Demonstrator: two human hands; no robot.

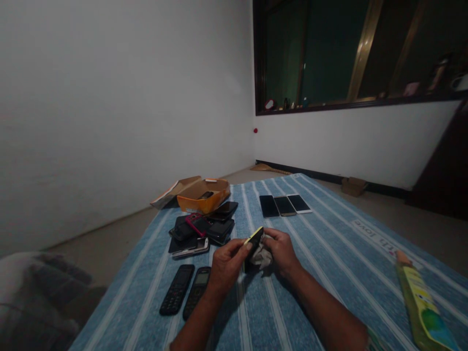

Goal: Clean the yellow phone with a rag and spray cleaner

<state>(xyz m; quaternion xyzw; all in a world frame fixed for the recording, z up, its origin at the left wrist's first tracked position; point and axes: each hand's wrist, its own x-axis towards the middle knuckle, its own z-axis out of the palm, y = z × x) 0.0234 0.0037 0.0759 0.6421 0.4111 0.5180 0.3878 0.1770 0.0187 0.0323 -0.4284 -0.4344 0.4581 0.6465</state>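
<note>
My left hand is closed around a dark mobile phone with a yellow edge, tilted up above the table. Against the phone's right side, my right hand presses a crumpled whitish cloth or tissue; its exact kind is unclear. Part of the phone is hidden behind fingers and cloth. Beside my left forearm lie two keypad phones, a black one and another with a pale screen, partly covered by the arm. Beyond my left hand is a pile of several phones, one with a pink frame.
An open orange cardboard box with a phone inside stands behind the pile. Three flat smartphones lie in a row farther back. A bottle of yellow-green liquid lies at the right on the blue striped tablecloth.
</note>
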